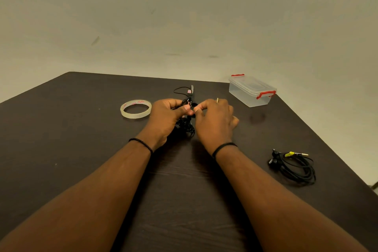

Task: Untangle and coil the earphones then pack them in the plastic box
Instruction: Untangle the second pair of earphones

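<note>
Hands meet over the middle of the dark table (81,139): your left hand (166,117) and right hand (214,120) both have their fingers curled in, thumb tips nearly touching, and between them they pinch the tangled black earphones (186,124). Most of that knot hangs just below your thumbs, bunched between the two palms; a loop of its cable (180,89) runs out beyond your fingertips, ending by a small red-and-white tag (189,91).

Beyond the knuckles of your left hand, just to its outer side, a roll of clear tape (136,109) lies flat. Past your right fingers and further out to the right, well apart from them, stands the plastic box (252,91), clear-walled, lid on, with red latches at both ends. A second set of black earphones (294,166) lies loosely coiled to the right of your right wrist, back towards you, its yellow-collared plug (296,154) pointing right. You wear a dark band on each wrist and a ring (217,100) on the right hand.
</note>
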